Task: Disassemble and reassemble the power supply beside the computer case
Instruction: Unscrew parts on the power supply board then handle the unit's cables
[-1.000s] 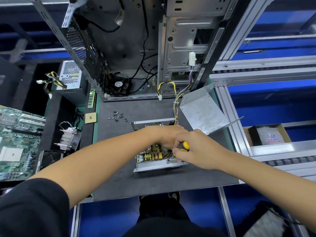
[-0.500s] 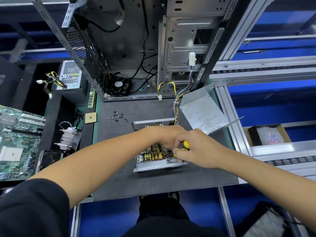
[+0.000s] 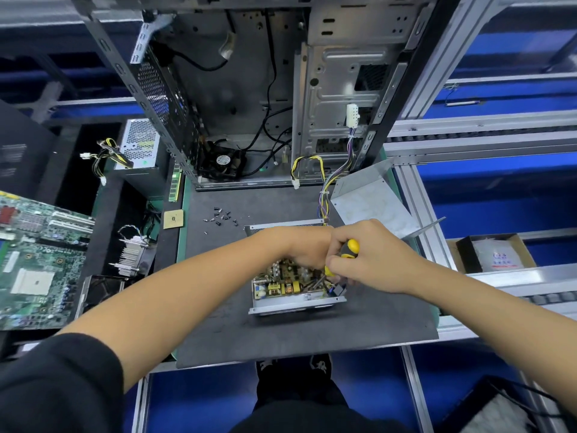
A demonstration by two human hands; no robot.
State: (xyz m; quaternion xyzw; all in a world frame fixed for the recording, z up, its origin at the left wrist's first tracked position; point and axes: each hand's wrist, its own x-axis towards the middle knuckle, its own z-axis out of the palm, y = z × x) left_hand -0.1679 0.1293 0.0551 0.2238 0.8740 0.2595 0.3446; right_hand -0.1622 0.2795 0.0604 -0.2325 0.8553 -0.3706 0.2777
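Power supply (image 3: 296, 285) sits mid-surface at 6 o'clock of the computer case (image 3: 249, 89), cover (image 3: 371, 207) off at 2 o'clock, loose screws (image 3: 220, 215) at 11; right grip (image 3: 371, 260) wraps screwdriver (image 3: 348, 250) on the board, left grip (image 3: 307, 248) state can't tell, so disassembly ongoing, reassembly all left.

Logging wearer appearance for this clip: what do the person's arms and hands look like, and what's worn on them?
Both hands are bare: no gloves, rings or watch show on the left hand or right hand. The left arm has a black sleeve pushed up above the elbow, leaving the forearm uncovered. No sleeve shows on the right forearm within the frame.
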